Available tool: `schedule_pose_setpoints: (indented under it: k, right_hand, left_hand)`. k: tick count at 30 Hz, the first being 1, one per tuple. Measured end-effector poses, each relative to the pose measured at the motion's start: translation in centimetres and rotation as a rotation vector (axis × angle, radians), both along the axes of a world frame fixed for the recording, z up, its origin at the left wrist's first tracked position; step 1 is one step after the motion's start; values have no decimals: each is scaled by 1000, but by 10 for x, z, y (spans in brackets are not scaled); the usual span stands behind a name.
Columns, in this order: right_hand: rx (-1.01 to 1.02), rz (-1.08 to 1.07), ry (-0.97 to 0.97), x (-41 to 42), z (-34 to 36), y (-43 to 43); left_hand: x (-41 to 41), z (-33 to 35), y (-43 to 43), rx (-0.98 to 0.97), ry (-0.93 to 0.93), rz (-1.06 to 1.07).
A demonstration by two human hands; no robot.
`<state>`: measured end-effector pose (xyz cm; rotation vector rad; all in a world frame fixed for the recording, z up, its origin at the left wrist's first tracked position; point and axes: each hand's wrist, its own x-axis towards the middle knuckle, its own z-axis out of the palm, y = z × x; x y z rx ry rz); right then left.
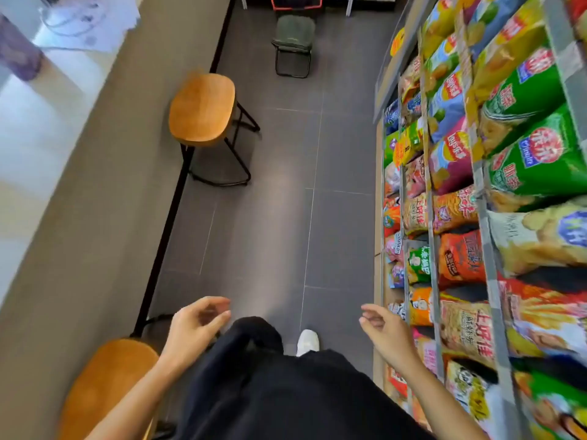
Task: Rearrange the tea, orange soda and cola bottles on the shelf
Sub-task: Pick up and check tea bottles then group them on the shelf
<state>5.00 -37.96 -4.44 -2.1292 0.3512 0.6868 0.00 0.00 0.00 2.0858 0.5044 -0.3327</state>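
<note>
No tea, orange soda or cola bottles are in view. My left hand hangs low at the left, above my dark trousers, with its fingers loosely curled and nothing in it. My right hand is at the lower right, close to the front of the snack shelf, fingers slightly apart and empty. Neither hand touches anything.
The shelf on the right is packed with crisp and snack bags. A grey counter runs along the left with two orange stools, one ahead and one beside me. A green chair stands far down the dark tiled aisle.
</note>
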Motion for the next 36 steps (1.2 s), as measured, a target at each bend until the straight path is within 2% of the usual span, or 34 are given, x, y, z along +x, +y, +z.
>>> schedule_pose_setpoints:
  k: [8,12,20,28,32,36]
  right_hand:
    - [-74,197,-13,118,-7,30]
    - [-63,199,-39,179,-14,50]
    - [-72,23,35,271,1,84]
    - [-47,-176,44,378,7,75]
    - [4,-229,81,454,-17,66]
    - [6,-191,111,548,-31,64]
  left_hand:
    - [55,-21,24,-22,103,131]
    - [117,-36,48,-93,110,154]
    - [300,-22,94,-63,78,-19]
    - [481,-8,104,-34,21,-167]
    - [565,-19,97,-3,28,-169]
    - [633,-25,88,50,126,-132]
